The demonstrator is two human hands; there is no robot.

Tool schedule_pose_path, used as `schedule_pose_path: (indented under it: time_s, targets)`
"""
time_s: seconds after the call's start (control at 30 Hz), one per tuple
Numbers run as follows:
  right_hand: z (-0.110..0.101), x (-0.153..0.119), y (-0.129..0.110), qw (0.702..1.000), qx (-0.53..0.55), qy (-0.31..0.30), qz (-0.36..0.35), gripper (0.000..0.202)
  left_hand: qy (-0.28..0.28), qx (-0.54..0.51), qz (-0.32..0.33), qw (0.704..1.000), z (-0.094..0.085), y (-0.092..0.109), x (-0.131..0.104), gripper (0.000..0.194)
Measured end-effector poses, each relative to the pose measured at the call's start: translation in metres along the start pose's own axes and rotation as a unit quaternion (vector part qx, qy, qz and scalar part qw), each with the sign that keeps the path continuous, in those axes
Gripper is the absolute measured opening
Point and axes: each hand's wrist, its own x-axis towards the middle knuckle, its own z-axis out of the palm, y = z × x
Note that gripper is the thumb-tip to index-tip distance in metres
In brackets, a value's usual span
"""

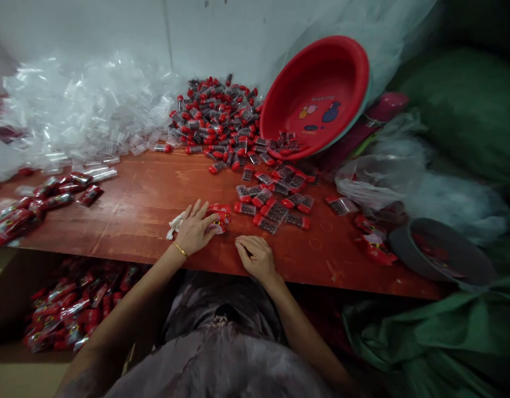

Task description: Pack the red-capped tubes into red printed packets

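Near the front edge of the reddish-brown table, my left hand lies with its fingers spread over a red printed wrapper. A crumpled white cloth or tissue sticks out on the left of that hand. To the right, my right hand rests at the table edge with its fingers curled together; whatever it may hold is hidden. Several small clear packs with red ends and dark contents lie just beyond my right hand, part of a larger heap.
A red basin leans at the back right. Clear plastic tubes are piled at the back left, with red wrapped packs in front. A box of red packs sits below the table. At right are a grey bowl and plastic bags.
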Motion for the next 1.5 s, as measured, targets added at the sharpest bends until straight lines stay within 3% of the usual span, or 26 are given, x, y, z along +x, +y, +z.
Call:
schedule_pose_path:
  time_s: [0.1, 0.3, 0.8, 1.0, 1.17, 1.3, 1.5]
  targets:
    - [0.0, 0.0, 0.0, 1.0, 0.008, 0.001, 0.013, 0.023, -0.002, 0.004, -0.02, 1.0, 0.011, 0.006, -0.003, 0.038]
    - [-0.002, 0.003, 0.001, 0.999, 0.017, -0.007, 0.027, 0.023, 0.062, 0.033, -0.172, 0.983, 0.027, 0.035, -0.014, 0.044]
    - [-0.002, 0.002, 0.002, 0.999, 0.027, -0.01, 0.043, 0.024, -0.023, -0.007, -0.183, 0.983, 0.01, 0.019, 0.007, 0.03]
    - [0.001, 0.002, 0.005, 0.999, 0.023, 0.007, 0.032, 0.022, -0.03, -0.01, -0.2, 0.979, 0.014, 0.017, 0.015, 0.023]
    - [0.001, 0.001, 0.006, 0.999, 0.032, 0.025, 0.021, 0.021, 0.001, -0.034, -0.226, 0.974, 0.015, 0.019, 0.016, 0.021]
    - [0.002, 0.005, -0.006, 0.991, 0.084, 0.064, 0.088, 0.02, 0.086, -0.059, -0.239, 0.966, 0.001, 0.024, 0.013, 0.023]
    - [0.01, 0.032, -0.048, 0.914, 0.344, 0.021, 0.213, 0.029, 0.165, -0.142, -0.176, 0.96, -0.02, 0.053, 0.003, 0.021]
